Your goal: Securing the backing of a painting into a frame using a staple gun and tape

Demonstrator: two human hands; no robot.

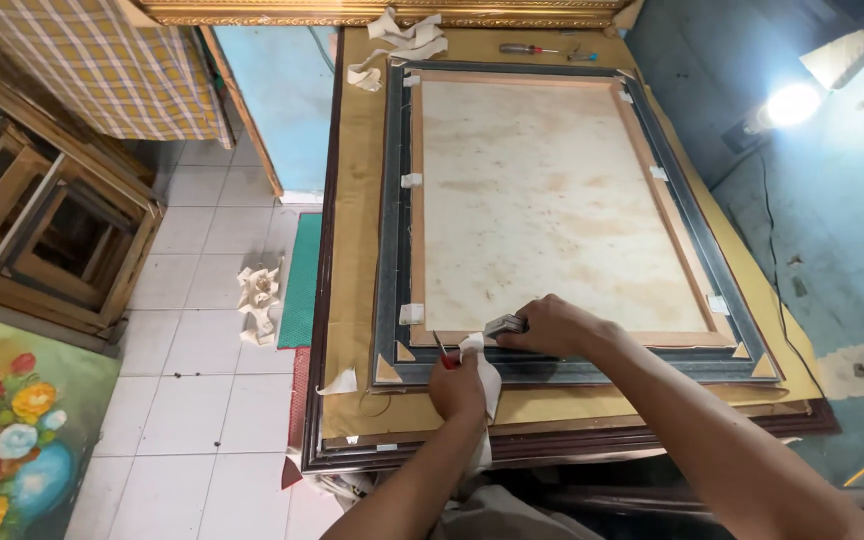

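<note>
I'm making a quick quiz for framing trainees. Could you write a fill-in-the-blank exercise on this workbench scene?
1. The picture frame lies ____ side up on the table.
2. The left hand holds a white strip and a tool with a ____ handle.
3. The right hand rests on the frame's ____ edge.
4. A screwdriver lies at the table's ____ end.

Missing words: back; red; near; far

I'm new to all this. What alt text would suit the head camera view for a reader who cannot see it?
Two bare hands work at the near edge of a dark picture frame lying face down on a table: the left hand holds white tape and a red-handled tool, the right hand a small metal tool.
</note>
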